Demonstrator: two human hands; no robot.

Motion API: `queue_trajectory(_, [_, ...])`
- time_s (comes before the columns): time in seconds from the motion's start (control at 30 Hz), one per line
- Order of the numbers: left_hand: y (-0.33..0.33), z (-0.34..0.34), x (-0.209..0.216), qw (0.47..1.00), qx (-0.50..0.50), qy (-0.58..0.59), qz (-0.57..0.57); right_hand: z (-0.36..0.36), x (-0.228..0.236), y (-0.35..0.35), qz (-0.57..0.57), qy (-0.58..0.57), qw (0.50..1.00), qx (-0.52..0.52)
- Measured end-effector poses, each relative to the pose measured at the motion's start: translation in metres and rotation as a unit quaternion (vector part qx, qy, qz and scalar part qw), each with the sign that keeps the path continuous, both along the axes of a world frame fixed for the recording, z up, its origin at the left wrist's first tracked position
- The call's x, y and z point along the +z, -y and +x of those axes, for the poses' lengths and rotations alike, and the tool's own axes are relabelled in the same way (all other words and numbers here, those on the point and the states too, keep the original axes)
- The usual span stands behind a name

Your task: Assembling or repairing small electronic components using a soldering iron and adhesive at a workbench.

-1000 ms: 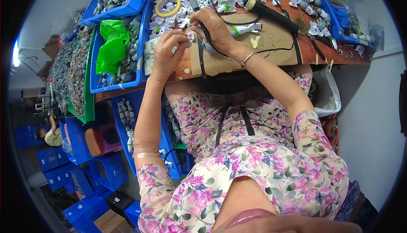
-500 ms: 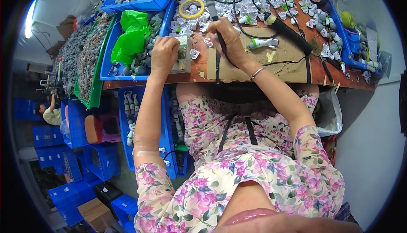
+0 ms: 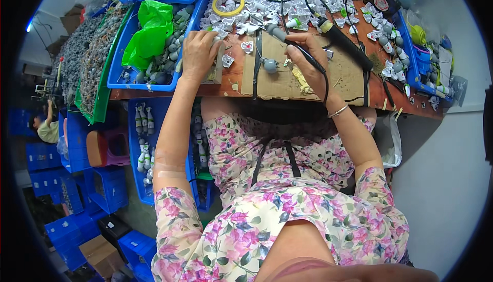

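My right hand (image 3: 308, 58) grips a soldering iron (image 3: 276, 32) with a grey and black handle and a black cord. Its thin metal tip points up and left, over the white parts. My left hand (image 3: 199, 55) is closed, fingers curled and thumb drawn in, beside a small clear-sided box (image 3: 214, 72); whatever it pinches is hidden. A round grey part (image 3: 269, 66) with thin wire lies on the cardboard sheet (image 3: 280, 88) between my hands. Partly behind my right hand, yellowish scraps (image 3: 303, 82) lie on the cardboard.
Many white shell pieces (image 3: 251, 2) cover the back of the table, with a yellow tape roll (image 3: 228, 4) among them. A black cylindrical tool (image 3: 346, 43) lies right. Blue bins (image 3: 149, 88) of grey parts stand left. Another person (image 3: 48, 130) is far left.
My right hand has moved slightly right and tilted the soldering iron down to the left. My left hand's fingers have shifted. The round grey part now shows on the cardboard.
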State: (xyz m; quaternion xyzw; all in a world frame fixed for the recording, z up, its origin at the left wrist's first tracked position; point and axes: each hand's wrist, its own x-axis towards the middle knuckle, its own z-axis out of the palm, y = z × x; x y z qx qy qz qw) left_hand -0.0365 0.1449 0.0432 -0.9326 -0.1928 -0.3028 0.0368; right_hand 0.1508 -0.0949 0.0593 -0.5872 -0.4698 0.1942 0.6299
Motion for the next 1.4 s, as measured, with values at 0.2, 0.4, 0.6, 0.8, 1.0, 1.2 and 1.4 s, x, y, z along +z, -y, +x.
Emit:
queue_trajectory(0.2, [-0.001, 0.022, -0.009, 1.0, -0.014, 0.022, -0.008, 0.006, -0.008, 0.01, 0.01, -0.191, 0.98, 0.047])
queue_trajectory(0.4, [-0.005, 0.021, -0.007, 0.999, -0.005, 0.045, -0.022, 0.003, -0.017, -0.001, 0.007, -0.223, 0.973, 0.066])
queue_trajectory(0.6, [-0.004, 0.015, -0.007, 0.998, -0.028, 0.056, -0.011, 0.005, -0.024, -0.016, -0.006, -0.274, 0.96, 0.054])
queue_trajectory(0.8, [-0.003, 0.01, -0.009, 0.998, -0.034, 0.047, -0.003, 0.014, -0.032, -0.021, -0.022, -0.279, 0.957, 0.076])
queue_trajectory(1.0, [-0.004, 0.012, -0.009, 0.998, -0.041, 0.039, 0.035, 0.013, -0.027, -0.024, -0.04, -0.263, 0.96, 0.086])
queue_trajectory(1.2, [-0.005, 0.013, -0.009, 0.998, -0.045, 0.026, 0.042, 0.013, -0.027, -0.027, -0.054, -0.252, 0.962, 0.087])
queue_trajectory(1.4, [-0.005, 0.012, -0.009, 0.998, -0.043, 0.026, 0.04, 0.013, -0.027, -0.027, -0.057, -0.247, 0.963, 0.092])
